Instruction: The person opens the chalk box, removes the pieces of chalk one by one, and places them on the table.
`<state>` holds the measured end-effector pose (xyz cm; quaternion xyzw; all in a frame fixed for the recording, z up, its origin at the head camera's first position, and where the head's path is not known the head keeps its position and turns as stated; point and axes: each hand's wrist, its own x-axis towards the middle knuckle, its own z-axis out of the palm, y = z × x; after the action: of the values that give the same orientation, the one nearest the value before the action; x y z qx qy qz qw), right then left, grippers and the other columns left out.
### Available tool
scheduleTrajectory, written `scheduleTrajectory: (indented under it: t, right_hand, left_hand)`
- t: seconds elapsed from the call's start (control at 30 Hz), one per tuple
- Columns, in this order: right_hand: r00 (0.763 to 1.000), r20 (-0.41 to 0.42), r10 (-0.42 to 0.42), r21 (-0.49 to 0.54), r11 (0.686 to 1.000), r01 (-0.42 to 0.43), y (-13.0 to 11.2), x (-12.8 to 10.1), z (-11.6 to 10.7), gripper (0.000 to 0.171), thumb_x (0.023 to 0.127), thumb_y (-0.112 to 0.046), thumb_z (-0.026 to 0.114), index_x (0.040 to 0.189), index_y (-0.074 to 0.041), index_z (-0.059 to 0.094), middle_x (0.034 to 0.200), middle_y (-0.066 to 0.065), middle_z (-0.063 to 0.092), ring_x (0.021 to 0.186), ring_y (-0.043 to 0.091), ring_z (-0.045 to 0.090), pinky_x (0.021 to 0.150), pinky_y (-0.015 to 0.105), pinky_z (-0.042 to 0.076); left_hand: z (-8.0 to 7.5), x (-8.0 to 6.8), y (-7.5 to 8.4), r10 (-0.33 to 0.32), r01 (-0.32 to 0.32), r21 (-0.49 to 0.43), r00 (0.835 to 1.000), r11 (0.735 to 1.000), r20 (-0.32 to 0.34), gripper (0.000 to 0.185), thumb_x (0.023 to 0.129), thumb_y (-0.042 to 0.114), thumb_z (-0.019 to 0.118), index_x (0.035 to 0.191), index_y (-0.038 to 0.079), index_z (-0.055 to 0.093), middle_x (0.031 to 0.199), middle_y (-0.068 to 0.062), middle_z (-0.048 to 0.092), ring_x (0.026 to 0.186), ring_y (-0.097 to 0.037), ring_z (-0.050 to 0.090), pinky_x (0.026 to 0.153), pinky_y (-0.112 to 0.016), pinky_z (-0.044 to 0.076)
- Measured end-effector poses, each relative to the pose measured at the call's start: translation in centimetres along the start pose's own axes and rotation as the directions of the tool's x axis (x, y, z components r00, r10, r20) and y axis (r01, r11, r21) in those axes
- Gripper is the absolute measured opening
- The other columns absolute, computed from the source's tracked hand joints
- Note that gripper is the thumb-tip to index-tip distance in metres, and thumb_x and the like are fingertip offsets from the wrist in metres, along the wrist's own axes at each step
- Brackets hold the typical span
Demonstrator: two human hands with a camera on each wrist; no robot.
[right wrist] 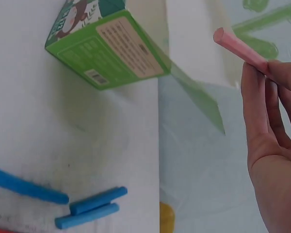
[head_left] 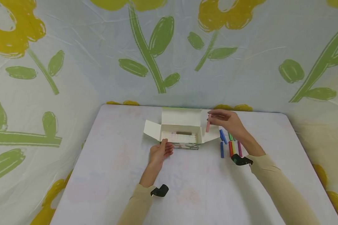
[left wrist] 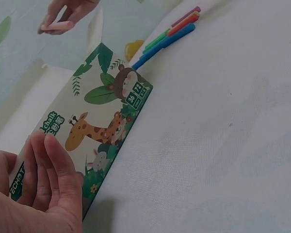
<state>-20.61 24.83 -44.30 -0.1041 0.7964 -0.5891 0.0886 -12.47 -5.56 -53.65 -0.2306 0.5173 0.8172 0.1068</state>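
Observation:
An open cardboard chalk box (head_left: pixel 186 146) stands on the table with its flaps spread; a giraffe and other animals are printed on its front (left wrist: pixel 94 133). My left hand (head_left: pixel 157 153) holds the near wall, thumb at the rim and fingers against the front. Inside lies a brown chalk stick (head_left: pixel 184 133) over a pale layer whose details are too small to tell. Above the right flap, my right hand (head_left: pixel 229 122) pinches a pink chalk stick (right wrist: pixel 240 47) between thumb and fingertips. The stick hangs nearly upright, its lower end apart from the box.
Right of the box lie several loose chalk sticks: blue ones (head_left: pixel 222 150), a red one (head_left: pixel 230 149), a yellow one (head_left: pixel 233 147), a purple one (head_left: pixel 240 149) and green ones, partly behind my right arm. The white table (head_left: pixel 115 125) meets a flower-printed cloth (head_left: pixel 101 62) at its back edge.

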Motion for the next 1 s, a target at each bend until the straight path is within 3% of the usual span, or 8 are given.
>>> scheduleTrajectory:
  t: [0.3, 0.63, 0.87, 1.0]
  right_hand:
    - [0.997, -0.069, 0.026, 0.03, 0.999, -0.024, 1.3, -1.9, -3.1, 0.04, 0.1, -0.02, 0.07, 0.134, -0.001, 0.061, 0.116, -0.001, 0.072, 0.105, 0.01, 0.071, 0.091, 0.021, 0.057]
    - [0.968, -0.178, 0.178, -0.105, 0.975, -0.198, 4.1, -4.8, -6.4, 0.052, 0.1, -0.042, 0.066, 0.141, -0.011, 0.058, 0.118, -0.012, 0.069, 0.11, 0.003, 0.062, 0.087, 0.011, 0.053]
    - [0.952, -0.207, 0.227, -0.166, 0.95, -0.263, 6.0, -6.7, -7.9, 0.06, 0.1, -0.05, 0.063, 0.145, -0.011, 0.055, 0.12, -0.02, 0.065, 0.112, -0.002, 0.056, 0.086, 0.005, 0.047]
    - [0.952, -0.203, 0.229, -0.17, 0.949, -0.265, 7.2, -7.8, -8.4, 0.058, 0.101, -0.047, 0.062, 0.145, -0.009, 0.055, 0.119, -0.02, 0.065, 0.111, -0.002, 0.056, 0.085, 0.005, 0.048]
  left_hand:
    - [0.0, 0.1, 0.0, 0.002, -0.002, 0.012, 1.0, 1.0, -0.013, 0.034, 0.104, 0.025, 0.061, 0.091, -0.005, 0.07, 0.076, -0.006, 0.072, 0.067, -0.01, 0.067, 0.067, -0.022, 0.06]
    - [0.1, 0.3, -0.1, -0.003, 0.004, 0.018, 1.0, 1.0, -0.012, 0.032, 0.103, 0.023, 0.061, 0.088, -0.004, 0.07, 0.075, -0.005, 0.072, 0.065, -0.009, 0.066, 0.065, -0.022, 0.06]
    - [0.0, 0.4, -0.1, 0.002, -0.002, 0.034, 1.0, 0.999, -0.003, 0.033, 0.103, 0.023, 0.061, 0.087, -0.004, 0.071, 0.075, -0.005, 0.072, 0.064, -0.009, 0.066, 0.064, -0.022, 0.06]
    - [-0.1, 0.4, -0.2, 0.004, -0.004, 0.036, 1.0, 0.999, -0.003, 0.033, 0.103, 0.023, 0.061, 0.086, -0.003, 0.071, 0.075, -0.006, 0.072, 0.065, -0.009, 0.066, 0.064, -0.023, 0.06]
